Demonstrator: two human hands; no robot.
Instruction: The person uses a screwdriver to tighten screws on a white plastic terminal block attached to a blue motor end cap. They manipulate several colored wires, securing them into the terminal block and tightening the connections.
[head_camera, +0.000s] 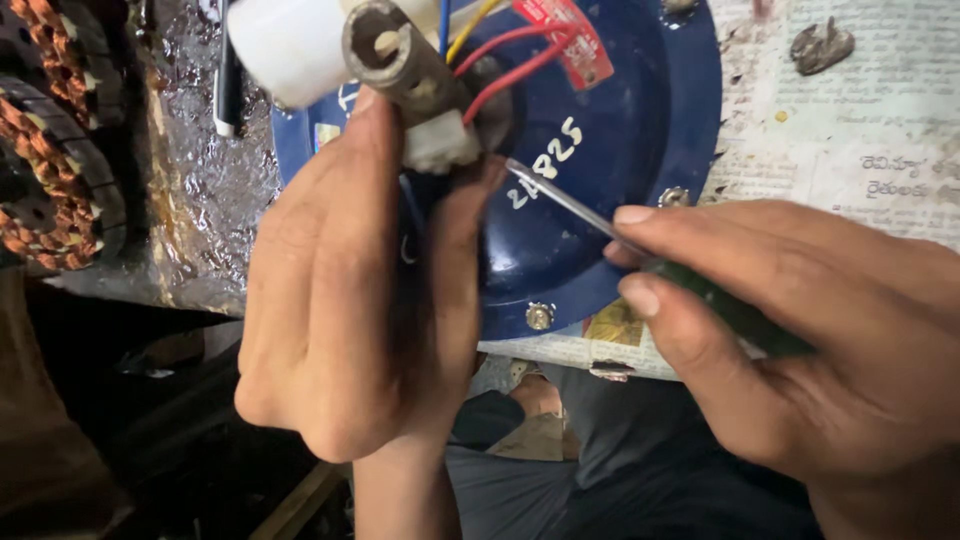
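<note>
A small white plastic connector block sits pinched between the thumb and fingertips of the left hand, just under a grey metal shaft. The right hand grips a green-handled screwdriver, fingers closed around its handle, the steel tip touching beside the left fingertips. Behind the fingers lies a round blue metal motor cover; red, yellow and blue wires rise above it. Printed newspaper lies beyond the right knuckles.
</note>
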